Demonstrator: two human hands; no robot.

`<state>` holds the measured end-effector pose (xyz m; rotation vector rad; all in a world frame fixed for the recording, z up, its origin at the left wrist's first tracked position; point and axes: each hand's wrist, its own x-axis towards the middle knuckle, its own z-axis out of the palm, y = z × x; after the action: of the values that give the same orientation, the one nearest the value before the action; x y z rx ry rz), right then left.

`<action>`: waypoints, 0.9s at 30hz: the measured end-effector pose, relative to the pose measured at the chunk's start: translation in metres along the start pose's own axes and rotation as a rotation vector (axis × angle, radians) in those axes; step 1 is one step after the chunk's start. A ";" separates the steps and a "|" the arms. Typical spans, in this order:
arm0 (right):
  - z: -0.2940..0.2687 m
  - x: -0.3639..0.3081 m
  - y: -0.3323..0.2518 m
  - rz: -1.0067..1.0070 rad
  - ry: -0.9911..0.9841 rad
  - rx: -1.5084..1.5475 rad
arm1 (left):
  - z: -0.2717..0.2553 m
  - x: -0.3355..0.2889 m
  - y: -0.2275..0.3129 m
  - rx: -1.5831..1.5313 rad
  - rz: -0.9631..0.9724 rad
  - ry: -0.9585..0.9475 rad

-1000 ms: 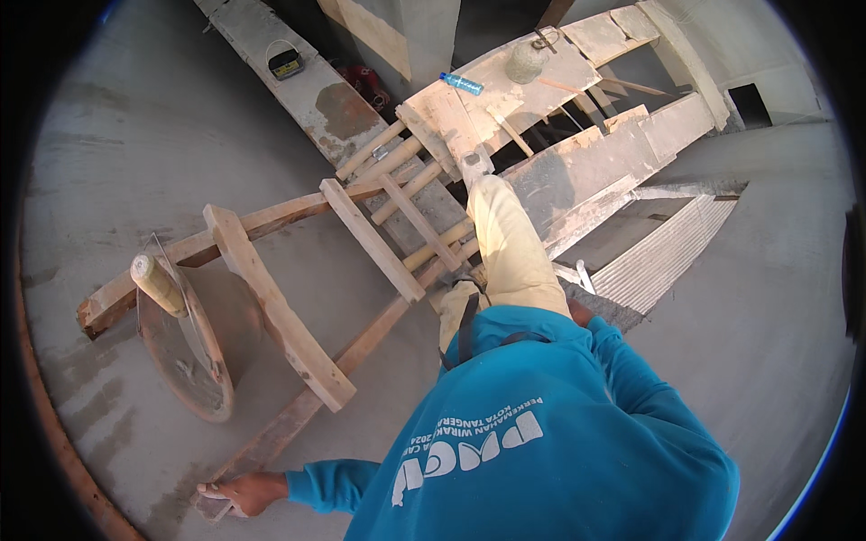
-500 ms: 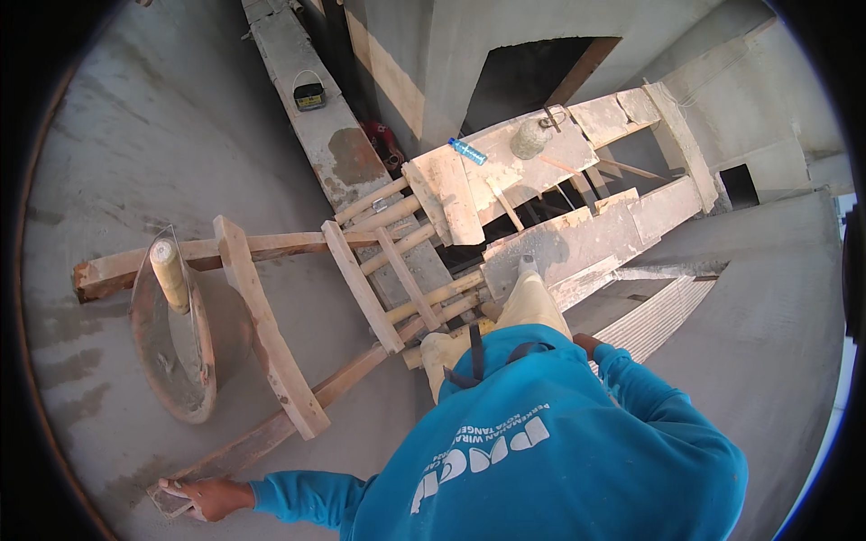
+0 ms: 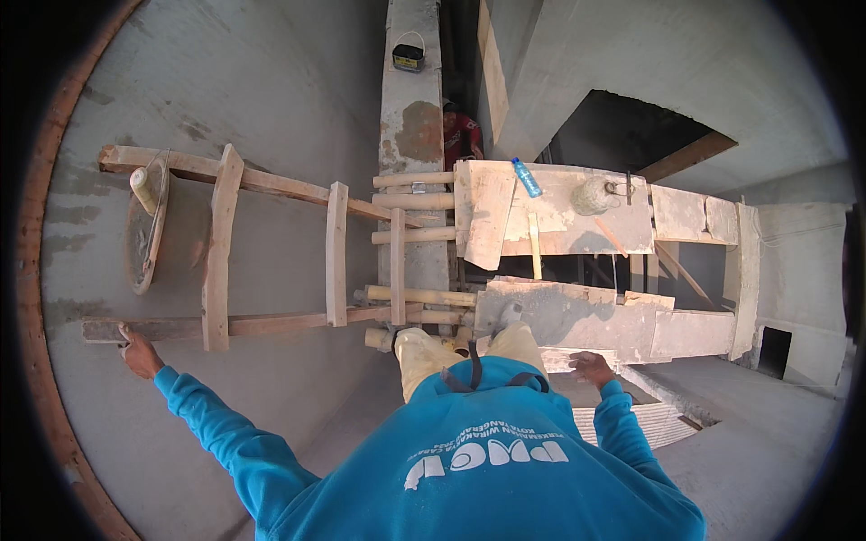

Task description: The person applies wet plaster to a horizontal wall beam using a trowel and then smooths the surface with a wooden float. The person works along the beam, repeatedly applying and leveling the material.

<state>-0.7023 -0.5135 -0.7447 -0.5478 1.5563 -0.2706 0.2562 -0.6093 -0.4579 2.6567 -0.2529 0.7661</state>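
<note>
My left hand (image 3: 142, 352) reaches out to the far left, fingers curled in at the lower rail (image 3: 162, 329) of a ladder-like wooden frame. A small pale edge shows at its fingertips; whether it grips the rail or a tool against it is unclear. My right hand (image 3: 591, 368) hangs in front on the right, beside a mortar-stained plank (image 3: 586, 316), fingers loosely bent and partly apart, with nothing visible in it. On the frame's upper rail (image 3: 271, 185), near its left end, a mortar-crusted pan (image 3: 144, 243) stands tilted next to a pale round pole end (image 3: 142, 189).
Crosspieces (image 3: 336, 252) join the rails. Bamboo poles (image 3: 419, 296) carry the planks, with dark gaps between. A blue bottle (image 3: 526, 178), a cement-crusted container (image 3: 591, 197) and a wooden-handled tool (image 3: 535, 243) lie on the far plank. A black pail (image 3: 409, 56) stands on a beam above a co-worker in red (image 3: 460, 135).
The view has turned and shifted, so the frame and planks now lie nearly level. My left hand has moved along the rail from its end. My right hand has come away from my side.
</note>
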 end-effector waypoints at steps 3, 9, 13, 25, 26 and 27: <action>-0.062 0.004 -0.003 0.022 0.073 0.085 | 0.028 -0.022 0.003 -0.033 0.015 -0.185; -0.183 0.015 0.132 0.052 0.181 -0.384 | 0.071 -0.044 -0.031 0.039 0.089 -0.460; -0.193 -0.040 0.112 0.268 0.300 -0.155 | 0.101 -0.071 -0.032 0.160 0.232 -0.537; -0.110 -0.078 -0.319 -0.990 0.107 0.050 | 0.155 -0.094 -0.050 0.627 0.804 -0.612; -0.098 -0.080 -0.337 -1.022 0.068 0.052 | 0.157 -0.085 -0.062 0.510 0.703 -0.597; -0.087 -0.078 -0.353 -1.055 0.026 0.052 | 0.159 -0.075 -0.074 0.395 0.600 -0.577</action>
<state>-0.7278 -0.7901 -0.4971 -1.2950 1.1514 -1.1076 0.2897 -0.5985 -0.6455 3.1585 -1.1974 0.1733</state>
